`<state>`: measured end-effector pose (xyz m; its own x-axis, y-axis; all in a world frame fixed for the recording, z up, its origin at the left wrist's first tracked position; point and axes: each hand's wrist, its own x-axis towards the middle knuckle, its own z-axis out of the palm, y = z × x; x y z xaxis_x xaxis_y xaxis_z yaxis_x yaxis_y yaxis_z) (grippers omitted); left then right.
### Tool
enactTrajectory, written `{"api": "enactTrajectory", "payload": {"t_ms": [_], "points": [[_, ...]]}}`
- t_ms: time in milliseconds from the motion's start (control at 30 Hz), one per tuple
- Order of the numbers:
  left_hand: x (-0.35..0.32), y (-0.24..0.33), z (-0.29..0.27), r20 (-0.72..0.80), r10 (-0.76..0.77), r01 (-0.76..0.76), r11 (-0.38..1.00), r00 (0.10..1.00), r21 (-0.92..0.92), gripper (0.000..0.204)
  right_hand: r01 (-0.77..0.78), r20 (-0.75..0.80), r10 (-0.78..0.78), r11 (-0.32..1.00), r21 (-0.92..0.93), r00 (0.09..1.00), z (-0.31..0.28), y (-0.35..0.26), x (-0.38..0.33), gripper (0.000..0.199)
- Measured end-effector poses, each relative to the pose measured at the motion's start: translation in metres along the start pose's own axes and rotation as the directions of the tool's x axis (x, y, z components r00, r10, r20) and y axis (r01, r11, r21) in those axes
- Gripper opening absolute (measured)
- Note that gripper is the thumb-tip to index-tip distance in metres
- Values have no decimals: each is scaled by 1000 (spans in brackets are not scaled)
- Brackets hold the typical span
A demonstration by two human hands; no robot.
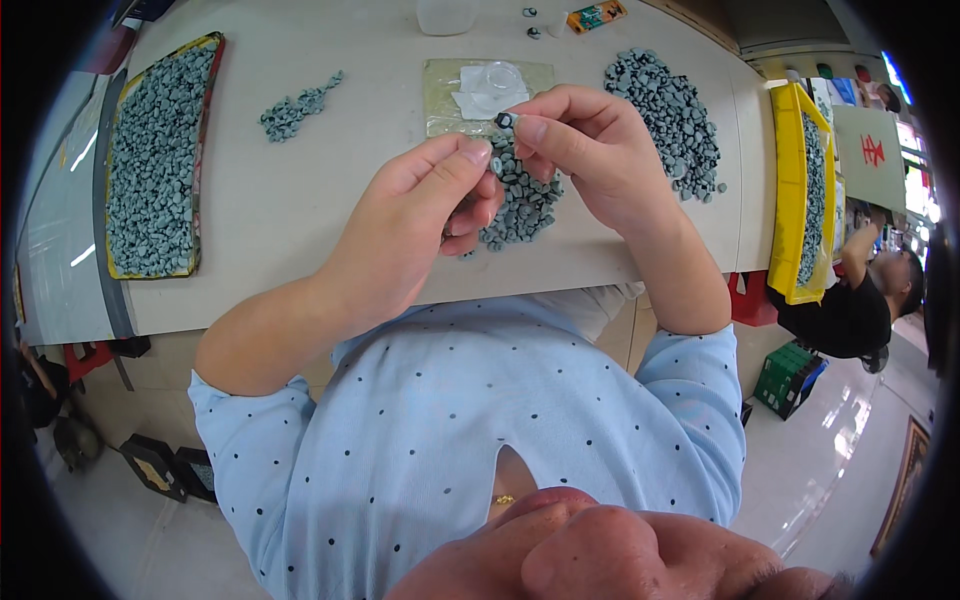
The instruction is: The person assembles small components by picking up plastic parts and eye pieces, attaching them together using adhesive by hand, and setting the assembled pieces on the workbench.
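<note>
My left hand is closed, thumb against curled fingers, with a small grey-green pebble-like piece showing at the fingertips. Close by, slightly higher, my right hand pinches a small black piece with a pale end between thumb and forefinger. What exactly either piece is, I cannot make out. Under and between both hands lies a loose heap of grey-green pieces on the table. Just beyond them is a yellowish mat with a clear round dish and white paper on it.
A larger heap lies at the right, a small cluster at the left. A full tray stands far left, and a yellow bin at the right edge. A clear container is at the back. A co-worker sits at far right.
</note>
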<state>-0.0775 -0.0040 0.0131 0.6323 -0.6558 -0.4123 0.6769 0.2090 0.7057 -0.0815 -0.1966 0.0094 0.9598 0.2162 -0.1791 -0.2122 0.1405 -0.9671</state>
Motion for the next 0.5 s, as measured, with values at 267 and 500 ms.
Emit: {"api": "enactTrajectory", "payload": {"t_ms": [267,500], "points": [[-2,2,4,8,-34,33,999,999,22,22,4,17,-5,1000,9,1000,-1,1,0,13],[-2,2,12,-137,-40,50,996,990,70,24,4,13,-4,1000,-12,1000,0,-1,-2,13]]}}
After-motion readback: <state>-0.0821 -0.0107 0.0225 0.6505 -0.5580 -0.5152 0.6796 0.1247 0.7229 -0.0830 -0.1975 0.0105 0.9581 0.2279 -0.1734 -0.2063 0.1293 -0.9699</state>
